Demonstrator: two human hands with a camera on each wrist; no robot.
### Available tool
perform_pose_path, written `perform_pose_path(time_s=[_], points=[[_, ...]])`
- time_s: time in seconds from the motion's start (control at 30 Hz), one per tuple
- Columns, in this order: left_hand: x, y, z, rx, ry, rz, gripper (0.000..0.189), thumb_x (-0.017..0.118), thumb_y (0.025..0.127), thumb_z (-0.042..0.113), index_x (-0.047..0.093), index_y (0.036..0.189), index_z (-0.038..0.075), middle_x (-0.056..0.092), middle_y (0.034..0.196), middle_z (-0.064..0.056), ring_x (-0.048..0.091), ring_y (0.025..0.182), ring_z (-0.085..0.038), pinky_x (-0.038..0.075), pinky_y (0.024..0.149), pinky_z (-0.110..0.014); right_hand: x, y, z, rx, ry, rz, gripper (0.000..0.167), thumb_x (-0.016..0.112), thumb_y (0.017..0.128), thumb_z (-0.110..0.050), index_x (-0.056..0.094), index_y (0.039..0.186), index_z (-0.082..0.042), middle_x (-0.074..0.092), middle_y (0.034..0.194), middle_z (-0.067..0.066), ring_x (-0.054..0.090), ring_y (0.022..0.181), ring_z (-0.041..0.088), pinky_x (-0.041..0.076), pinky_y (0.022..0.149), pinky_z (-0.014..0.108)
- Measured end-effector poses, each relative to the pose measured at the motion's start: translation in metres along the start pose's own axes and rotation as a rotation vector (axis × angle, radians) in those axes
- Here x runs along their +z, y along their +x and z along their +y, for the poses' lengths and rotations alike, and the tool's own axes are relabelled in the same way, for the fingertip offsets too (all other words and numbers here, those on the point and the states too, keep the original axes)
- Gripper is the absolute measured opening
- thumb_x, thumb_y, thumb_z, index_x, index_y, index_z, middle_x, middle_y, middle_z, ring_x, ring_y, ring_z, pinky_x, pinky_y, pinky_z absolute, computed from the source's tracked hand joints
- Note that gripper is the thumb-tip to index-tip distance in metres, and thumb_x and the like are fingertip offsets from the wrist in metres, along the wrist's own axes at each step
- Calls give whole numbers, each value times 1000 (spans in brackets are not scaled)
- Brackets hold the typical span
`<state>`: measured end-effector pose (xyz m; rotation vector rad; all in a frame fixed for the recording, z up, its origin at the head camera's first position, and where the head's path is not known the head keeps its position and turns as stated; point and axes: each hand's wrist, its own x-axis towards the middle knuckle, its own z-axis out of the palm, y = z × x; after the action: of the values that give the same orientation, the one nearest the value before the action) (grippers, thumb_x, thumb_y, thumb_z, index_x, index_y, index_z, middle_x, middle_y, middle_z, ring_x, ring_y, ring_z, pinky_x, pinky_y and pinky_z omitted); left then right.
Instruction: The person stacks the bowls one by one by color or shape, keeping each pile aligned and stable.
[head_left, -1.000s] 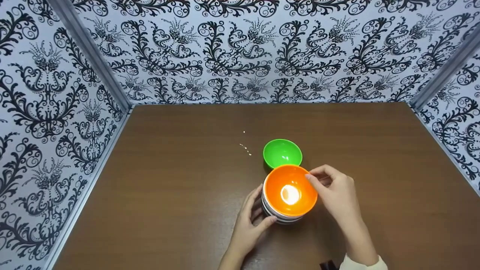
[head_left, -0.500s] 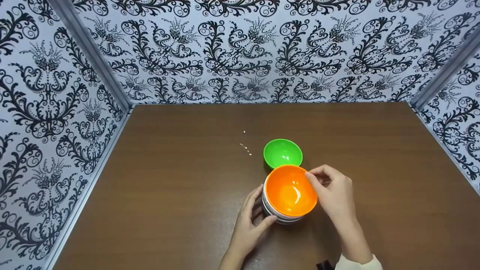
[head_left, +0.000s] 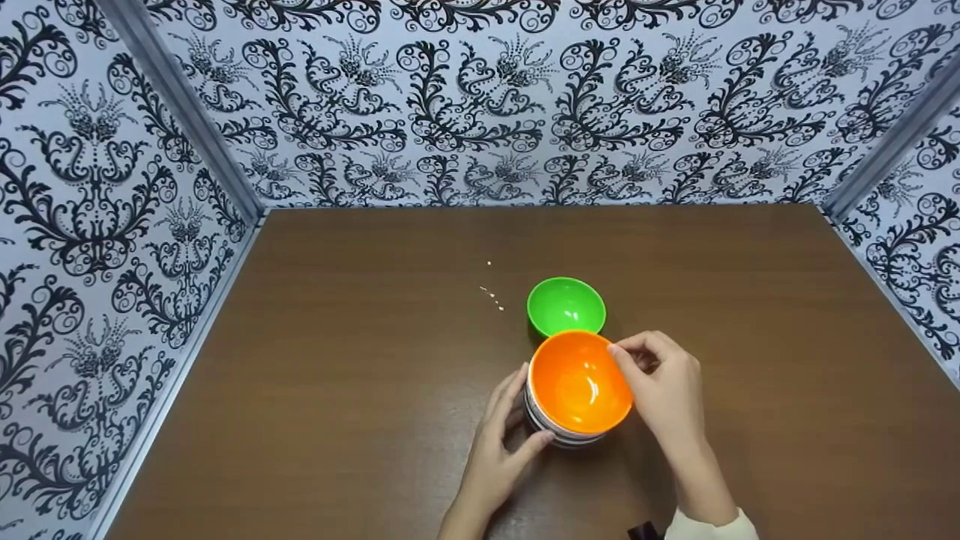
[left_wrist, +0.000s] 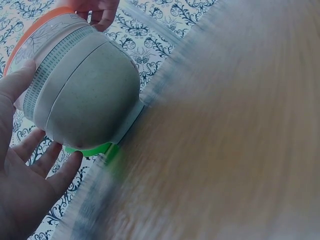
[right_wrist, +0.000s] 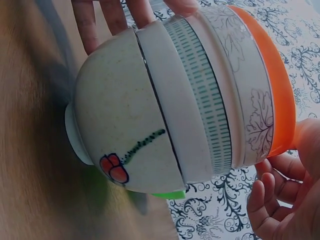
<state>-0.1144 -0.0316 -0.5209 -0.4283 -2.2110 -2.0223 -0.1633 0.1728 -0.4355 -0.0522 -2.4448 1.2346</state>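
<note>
Pinched the orange bowl [head_left: 581, 382], right of lower centre in the head view, with the right grip [head_left: 667, 386]; cupped the patterned bowls [right_wrist: 160, 100] beneath with the left grip [head_left: 496, 442]. Judged the orange bowl light, stiff, slick, best lifted by its rim.

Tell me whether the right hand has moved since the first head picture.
Yes, slightly: in the head view, the right hand has shifted left, judged against the unmoved green bowl.

The orange bowl [head_left: 581, 375] and green bowl [head_left: 566, 306] are plain. Pale bowls [right_wrist: 120, 90] bear green dashes, leaf outlines and a red motif; black scrolls pattern white wallpaper [head_left: 495, 112].
</note>
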Motion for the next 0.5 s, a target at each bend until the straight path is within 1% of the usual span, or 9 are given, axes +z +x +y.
perform_pose_path(time_s=[0.23,0.5], points=[[0,0,-1,-4,4,2,75,74,90,28,36,155,22,39,156,-5,54,132,-22,51,107,-35,2,-1,0,0,-4,15,8,80,84,-12,75,79,-9,53,71,3,47,67,12,38,57,12],[0,0,-2,-2,0,2,75,73,90,26,36,155,24,39,156,-5,53,132,-23,50,108,-35,2,-2,4,-15,-14,27,7,82,82,-13,77,78,-10,54,69,1,48,66,11,40,57,11]])
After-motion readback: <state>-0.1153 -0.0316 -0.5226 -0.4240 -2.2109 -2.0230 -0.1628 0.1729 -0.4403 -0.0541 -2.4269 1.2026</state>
